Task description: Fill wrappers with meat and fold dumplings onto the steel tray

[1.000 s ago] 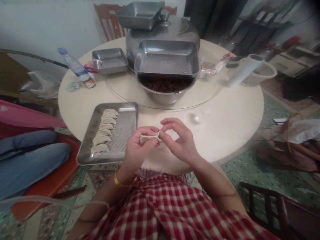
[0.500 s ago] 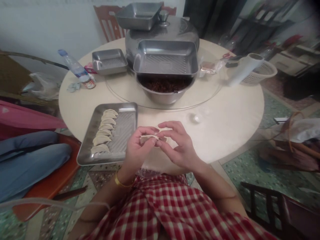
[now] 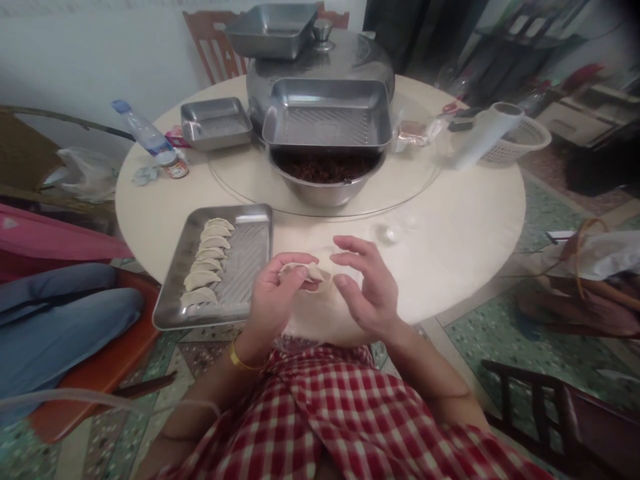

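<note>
My left hand [image 3: 273,297] is closed around a folded dumpling [image 3: 306,271], pinching it between thumb and fingers above the near edge of the round table [image 3: 450,227]. My right hand [image 3: 367,287] hovers just right of the dumpling with its fingers spread, touching nothing. Left of my hands lies a steel tray [image 3: 247,267] with a row of several finished dumplings [image 3: 205,263]. Behind them a steel bowl of dark minced filling [image 3: 325,170] stands under an empty steel tray [image 3: 327,120].
A small steel tray [image 3: 215,123], a plastic bottle [image 3: 140,127], a small jar [image 3: 173,163] sit at the back left. A white roll [image 3: 480,137] and a basket [image 3: 525,140] are at the right. Someone's legs [image 3: 60,320] rest on an orange chair at left.
My right hand has let go of the dumpling and opened, moving slightly right. My left hand keeps hold of the dumpling.
</note>
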The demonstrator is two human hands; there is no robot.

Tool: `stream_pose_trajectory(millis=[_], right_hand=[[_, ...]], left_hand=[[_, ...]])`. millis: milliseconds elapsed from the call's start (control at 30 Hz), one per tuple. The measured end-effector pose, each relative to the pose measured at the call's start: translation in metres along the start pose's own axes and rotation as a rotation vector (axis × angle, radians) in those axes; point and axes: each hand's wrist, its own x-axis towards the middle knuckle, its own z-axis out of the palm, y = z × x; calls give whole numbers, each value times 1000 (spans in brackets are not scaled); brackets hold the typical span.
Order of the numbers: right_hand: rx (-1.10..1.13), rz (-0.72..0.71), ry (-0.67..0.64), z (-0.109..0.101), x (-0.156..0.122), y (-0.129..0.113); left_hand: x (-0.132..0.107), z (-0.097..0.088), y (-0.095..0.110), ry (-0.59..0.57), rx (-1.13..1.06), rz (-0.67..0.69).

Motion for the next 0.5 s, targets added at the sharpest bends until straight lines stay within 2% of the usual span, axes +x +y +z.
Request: stream_pose_trajectory(millis=[167,367,500], right_hand=[[-158,-50,-30,-12,-1,7],[-252,-106,-101,-12,-1,7],[-318,-129,-96,-10,-2,8]], left_hand=[[-1,2,5,-19,-12,5],[-2,-2,-3,-49,52,70],[-1,-3,-5,-66,66,77]])
